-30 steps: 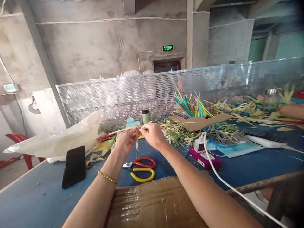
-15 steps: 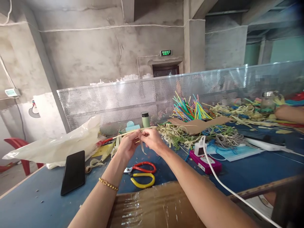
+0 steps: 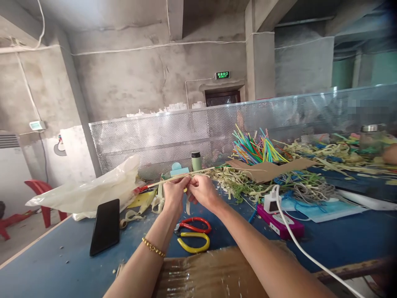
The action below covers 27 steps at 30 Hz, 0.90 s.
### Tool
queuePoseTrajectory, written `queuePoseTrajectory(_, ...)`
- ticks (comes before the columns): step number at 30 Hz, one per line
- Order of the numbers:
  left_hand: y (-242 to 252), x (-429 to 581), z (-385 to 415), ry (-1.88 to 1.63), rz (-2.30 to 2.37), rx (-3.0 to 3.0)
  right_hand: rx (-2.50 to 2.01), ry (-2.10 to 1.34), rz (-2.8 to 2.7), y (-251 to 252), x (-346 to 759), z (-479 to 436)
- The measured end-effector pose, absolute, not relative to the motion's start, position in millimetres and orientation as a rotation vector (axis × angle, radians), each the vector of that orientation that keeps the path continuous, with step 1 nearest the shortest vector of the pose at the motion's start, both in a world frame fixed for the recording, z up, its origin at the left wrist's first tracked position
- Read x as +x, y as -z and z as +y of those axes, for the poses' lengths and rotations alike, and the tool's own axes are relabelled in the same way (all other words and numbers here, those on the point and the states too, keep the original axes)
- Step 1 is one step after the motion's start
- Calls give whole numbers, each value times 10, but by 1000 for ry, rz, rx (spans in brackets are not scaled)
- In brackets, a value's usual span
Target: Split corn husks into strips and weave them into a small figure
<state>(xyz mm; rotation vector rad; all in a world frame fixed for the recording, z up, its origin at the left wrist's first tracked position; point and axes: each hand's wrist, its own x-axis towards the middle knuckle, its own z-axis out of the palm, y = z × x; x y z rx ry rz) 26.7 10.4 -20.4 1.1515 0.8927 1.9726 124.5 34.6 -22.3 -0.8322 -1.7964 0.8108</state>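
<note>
Both my hands meet above the blue table (image 3: pixel 56 265). My left hand (image 3: pixel 174 193) and my right hand (image 3: pixel 203 191) are closed, pinching a long thin pale stick (image 3: pixel 164 180) that runs left to right, its red-tipped end at the left. A short pale strip (image 3: pixel 187 207) hangs down between my hands. Below them on the table lie red-handled scissors (image 3: pixel 194 226) and yellow-handled scissors (image 3: pixel 192 245). A gold bracelet (image 3: pixel 153 247) circles my left wrist.
A black phone (image 3: pixel 106 226) and a white plastic bag (image 3: pixel 89 190) lie left. A pink device (image 3: pixel 281 222) with a white charger (image 3: pixel 271 202) and cable sits right. Coloured sticks (image 3: pixel 257 147), strip piles (image 3: pixel 313 165) and a perforated metal screen (image 3: pixel 149 136) stand behind. A cardboard box (image 3: pixel 214 273) is near me.
My hands stayed together on the stick, working along it; the stick's right end now reaches farther right. The camera tilted and shifted, so the scene sits slightly lower and to the right.
</note>
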Motion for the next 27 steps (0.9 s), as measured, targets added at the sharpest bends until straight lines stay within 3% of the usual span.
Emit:
queuePoseTrajectory(5,179,322,34,-1971,895,1079,-882,-541,-1874,158,1258,224)
queuePoseTrajectory(10,189,299,44,-1988,915,1082,-875,-525,-1910,144,1265,203)
queuePoseTrajectory(21,181,286,53,-1883,787,1171,-793,-739,-1834,198,1262,287)
queuePoseTrajectory(27,176,327,-17,-1780,761,1233,-713,-1075,-1687,143,1261,226)
